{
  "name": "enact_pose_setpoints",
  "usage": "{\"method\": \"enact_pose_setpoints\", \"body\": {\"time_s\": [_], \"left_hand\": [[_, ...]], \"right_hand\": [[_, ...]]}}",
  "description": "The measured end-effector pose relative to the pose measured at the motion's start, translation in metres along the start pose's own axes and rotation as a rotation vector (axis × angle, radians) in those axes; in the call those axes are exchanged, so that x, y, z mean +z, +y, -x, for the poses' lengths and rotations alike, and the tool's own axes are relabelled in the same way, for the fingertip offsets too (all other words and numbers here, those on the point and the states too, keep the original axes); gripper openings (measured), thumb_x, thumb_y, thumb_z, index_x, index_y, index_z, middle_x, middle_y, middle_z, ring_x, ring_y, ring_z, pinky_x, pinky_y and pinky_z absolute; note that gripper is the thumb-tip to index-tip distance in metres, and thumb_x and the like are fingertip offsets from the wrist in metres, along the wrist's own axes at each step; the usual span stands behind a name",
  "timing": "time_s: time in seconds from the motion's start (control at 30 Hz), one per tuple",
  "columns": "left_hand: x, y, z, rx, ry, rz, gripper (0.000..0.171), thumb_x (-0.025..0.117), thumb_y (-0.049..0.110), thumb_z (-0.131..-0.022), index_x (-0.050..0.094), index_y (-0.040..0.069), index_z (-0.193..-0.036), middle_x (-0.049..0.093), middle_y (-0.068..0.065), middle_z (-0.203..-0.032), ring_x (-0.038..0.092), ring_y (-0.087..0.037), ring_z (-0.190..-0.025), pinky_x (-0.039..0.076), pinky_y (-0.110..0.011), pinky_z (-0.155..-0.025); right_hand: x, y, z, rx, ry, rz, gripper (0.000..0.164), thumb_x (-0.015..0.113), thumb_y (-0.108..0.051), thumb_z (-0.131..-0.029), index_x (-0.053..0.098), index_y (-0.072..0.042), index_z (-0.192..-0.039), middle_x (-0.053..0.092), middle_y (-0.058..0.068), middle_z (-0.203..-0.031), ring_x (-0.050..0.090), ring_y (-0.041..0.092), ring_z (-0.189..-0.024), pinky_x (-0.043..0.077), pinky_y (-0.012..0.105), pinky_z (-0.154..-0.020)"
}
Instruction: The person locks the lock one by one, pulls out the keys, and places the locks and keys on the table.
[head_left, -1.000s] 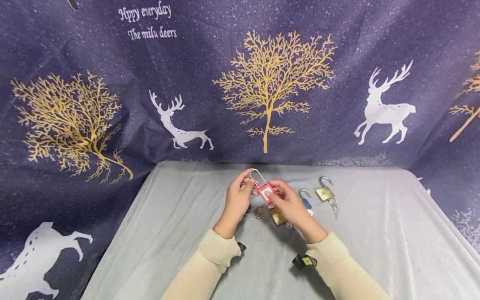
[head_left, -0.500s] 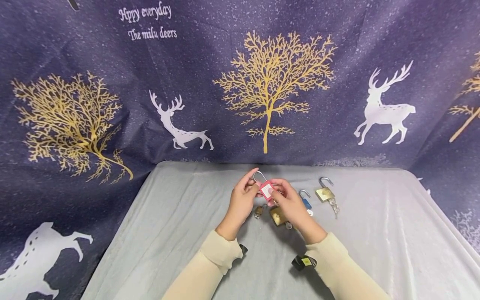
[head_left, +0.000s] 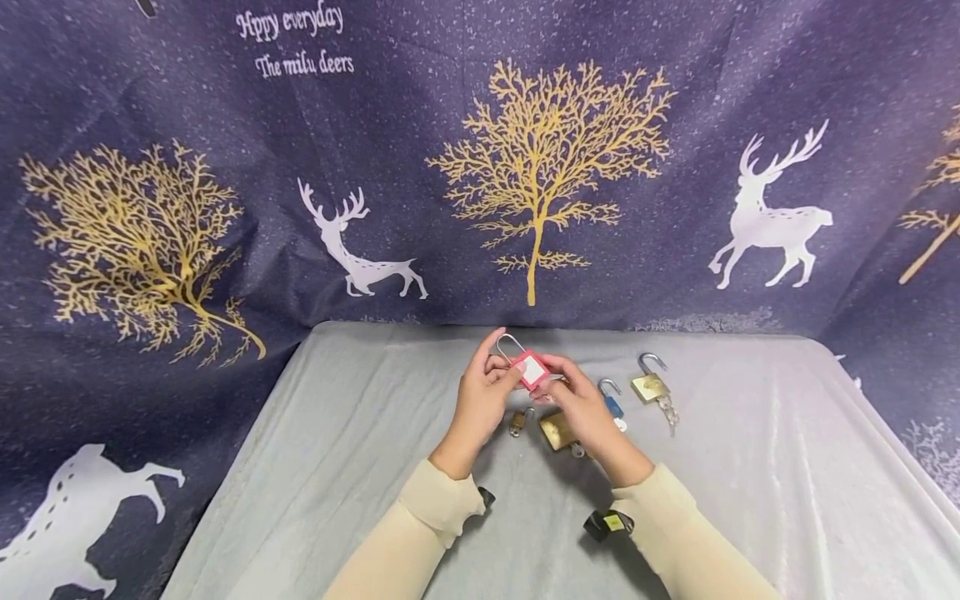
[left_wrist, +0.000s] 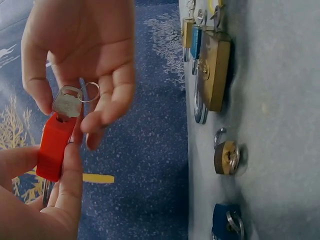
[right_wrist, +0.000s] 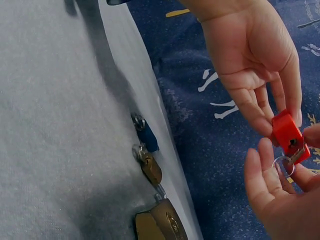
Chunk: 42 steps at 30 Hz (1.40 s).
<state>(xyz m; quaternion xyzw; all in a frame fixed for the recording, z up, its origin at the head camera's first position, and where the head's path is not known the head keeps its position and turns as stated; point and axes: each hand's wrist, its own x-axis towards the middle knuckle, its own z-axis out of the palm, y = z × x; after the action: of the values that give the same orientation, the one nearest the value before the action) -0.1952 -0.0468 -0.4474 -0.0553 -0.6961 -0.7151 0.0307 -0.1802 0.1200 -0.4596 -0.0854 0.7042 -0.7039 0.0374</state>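
A red padlock [head_left: 531, 370] with a white label on its face is held up over the table, its silver shackle pointing up and left in the head view. My left hand [head_left: 480, 398] grips the body, thumb over the label, forefinger stretched along the shackle. At the lower edge my right hand [head_left: 576, 400] pinches a small key [left_wrist: 67, 102] between thumb and fingers. That key stands at the keyhole [right_wrist: 293, 142], with a thin ring [right_wrist: 283, 166] hanging from it. The left hand [right_wrist: 255, 65] also shows in the right wrist view, opposite the right hand [right_wrist: 285, 205].
On the grey cloth [head_left: 337, 467] lie a small brass padlock [head_left: 517, 422], a large brass padlock [head_left: 557, 431], a blue padlock [head_left: 612, 404] and a gold padlock [head_left: 649, 387] with keys. Another blue padlock [left_wrist: 227, 222] lies under the left hand. A printed curtain [head_left: 450, 167] hangs behind.
My left hand has shifted from the shackle to the red padlock's body. The right thumb has slid off the label to the lower edge, and the padlock has risen slightly.
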Motion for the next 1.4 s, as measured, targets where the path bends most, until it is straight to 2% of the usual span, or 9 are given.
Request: {"method": "enact_pose_setpoints", "body": {"time_s": [0.13,0.23,0.3,0.43,0.6,0.83,1.07,1.27,1.4], "left_hand": [[-0.0039,-0.0005,-0.0026,0.001,0.025,0.076,0.065,0.067,0.001,-0.094,0.043,0.016,-0.152,0.059,-0.002,-0.089,0.065,-0.008,-0.075,0.06,-0.026,-0.07],[-0.0063,0.001,-0.004,-0.016,0.035,0.126,0.063,0.066,0.002,-0.095,0.042,0.012,-0.152,0.059,-0.002,-0.088,0.066,-0.007,-0.077,0.062,-0.032,-0.076],[-0.0073,0.0019,-0.0049,-0.034,0.042,0.156,0.062,0.066,0.003,-0.096,0.042,0.011,-0.152,0.059,-0.001,-0.088,0.066,-0.008,-0.076,0.063,-0.032,-0.076],[-0.0084,0.004,-0.0055,-0.056,0.046,0.185,0.061,0.065,0.004,-0.096,0.041,0.01,-0.152,0.06,0.0,-0.086,0.067,-0.008,-0.076,0.062,-0.027,-0.072],[-0.008,0.005,-0.0059,-0.07,0.047,0.192,0.061,0.064,0.004,-0.096,0.041,0.01,-0.152,0.06,-0.001,-0.087,0.068,-0.008,-0.076,0.061,-0.025,-0.071],[-0.0078,0.0043,-0.006,-0.079,0.045,0.182,0.062,0.064,0.003,-0.095,0.042,0.012,-0.152,0.058,-0.001,-0.089,0.066,-0.007,-0.076,0.061,-0.026,-0.071],[-0.0078,0.005,-0.0043,-0.065,0.038,0.171,0.061,0.064,0.002,-0.095,0.042,0.013,-0.151,0.057,-0.001,-0.088,0.065,-0.009,-0.074,0.061,-0.049,-0.082],[-0.0074,0.0024,-0.0042,-0.058,0.031,0.158,0.061,0.065,0.001,-0.095,0.043,0.015,-0.15,0.057,-0.001,-0.087,0.065,-0.009,-0.075,0.063,-0.036,-0.076],[-0.0075,0.0015,-0.0047,-0.052,0.03,0.158,0.061,0.065,0.002,-0.095,0.043,0.015,-0.15,0.057,-0.001,-0.088,0.065,-0.009,-0.075,0.063,-0.037,-0.077]], "right_hand": [[0.0001,0.0009,-0.0004,0.037,-0.006,-0.005,0.035,0.047,-0.016,-0.105,0.051,0.007,-0.132,0.063,0.023,-0.118,0.068,0.015,-0.087,0.06,0.041,-0.089],[0.0,0.001,-0.0004,0.063,-0.045,-0.01,0.042,0.042,-0.027,-0.109,0.055,0.01,-0.123,0.069,0.02,-0.104,0.07,0.016,-0.083,0.06,0.039,-0.086],[0.0002,0.0003,-0.0004,0.065,-0.085,-0.011,0.048,0.039,-0.032,-0.109,0.057,0.012,-0.119,0.071,0.02,-0.099,0.071,0.018,-0.082,0.06,0.037,-0.085],[0.0011,-0.0012,0.0002,0.056,-0.142,0.002,0.053,0.037,-0.038,-0.11,0.059,0.01,-0.116,0.071,0.024,-0.099,0.072,0.028,-0.085,0.06,0.044,-0.086],[0.0023,-0.0031,0.0014,0.055,-0.152,0.007,0.045,0.039,-0.032,-0.109,0.058,0.008,-0.115,0.069,0.027,-0.1,0.071,0.029,-0.086,0.059,0.044,-0.086],[0.003,-0.004,0.0012,0.058,-0.141,-0.032,0.037,0.045,-0.022,-0.107,0.052,0.014,-0.114,0.07,0.017,-0.093,0.071,0.027,-0.083,0.06,0.039,-0.082],[0.0026,-0.0019,0.0012,0.049,-0.133,-0.027,0.034,0.051,-0.015,-0.104,0.049,0.016,-0.116,0.071,0.014,-0.093,0.071,0.02,-0.078,0.06,0.042,-0.082],[0.0028,-0.0008,0.0021,0.007,-0.129,-0.037,0.025,0.054,-0.008,-0.102,0.051,0.013,-0.115,0.073,0.012,-0.089,0.07,0.014,-0.073,0.062,0.039,-0.077],[0.0029,-0.0019,0.0029,-0.002,-0.133,-0.053,0.025,0.055,-0.009,-0.102,0.049,0.011,-0.116,0.072,0.011,-0.089,0.07,0.014,-0.071,0.062,0.042,-0.077]]}}
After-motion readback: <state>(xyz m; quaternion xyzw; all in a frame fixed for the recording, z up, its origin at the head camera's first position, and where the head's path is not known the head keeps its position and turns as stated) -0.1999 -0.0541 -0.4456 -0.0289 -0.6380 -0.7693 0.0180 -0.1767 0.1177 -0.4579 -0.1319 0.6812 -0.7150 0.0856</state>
